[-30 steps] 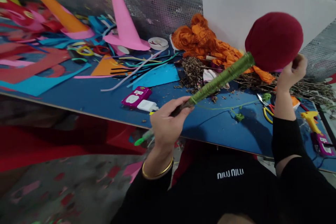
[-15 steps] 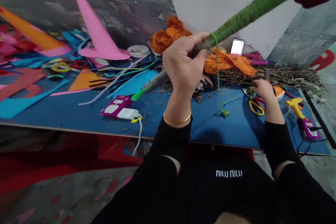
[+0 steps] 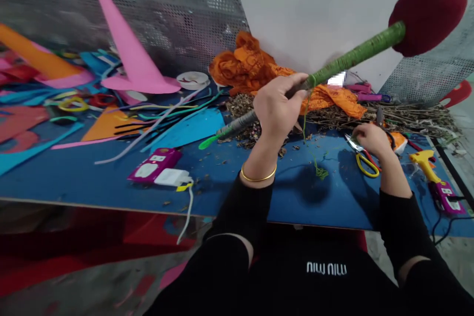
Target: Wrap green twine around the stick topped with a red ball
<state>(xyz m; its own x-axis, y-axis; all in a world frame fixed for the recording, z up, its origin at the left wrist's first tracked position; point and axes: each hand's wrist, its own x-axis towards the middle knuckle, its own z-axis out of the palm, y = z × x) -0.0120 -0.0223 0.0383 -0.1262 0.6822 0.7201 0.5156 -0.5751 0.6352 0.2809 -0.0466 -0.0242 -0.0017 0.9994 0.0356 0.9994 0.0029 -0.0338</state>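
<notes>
My left hand (image 3: 274, 108) is wrapped round a long stick (image 3: 355, 54), bound in green toward the upper right and grey toward the lower left. A round dark red head (image 3: 429, 12) tops its upper end, and a bright green tip (image 3: 209, 142) ends the other. Green yarn (image 3: 320, 173) hangs from the stick beside my fingers, its loose tangle low over the table. My right hand (image 3: 370, 138) is closed over the far side of the table; what its curled fingers hold is hidden. Close by lie yellow-and-red-handled scissors (image 3: 366, 164) with the blades pointing away.
Orange cloth (image 3: 246, 66) and dry twigs (image 3: 414, 116) lie along the back of the blue table (image 3: 229, 192). At right is a yellow glue gun (image 3: 425, 164). A purple power strip (image 3: 157, 165), pink cone (image 3: 131, 54) and coloured strips crowd the left.
The stick has swung lower and away, so its dark red head now shows almost whole. My left hand has shifted right and down. My right hand stays beside the scissors.
</notes>
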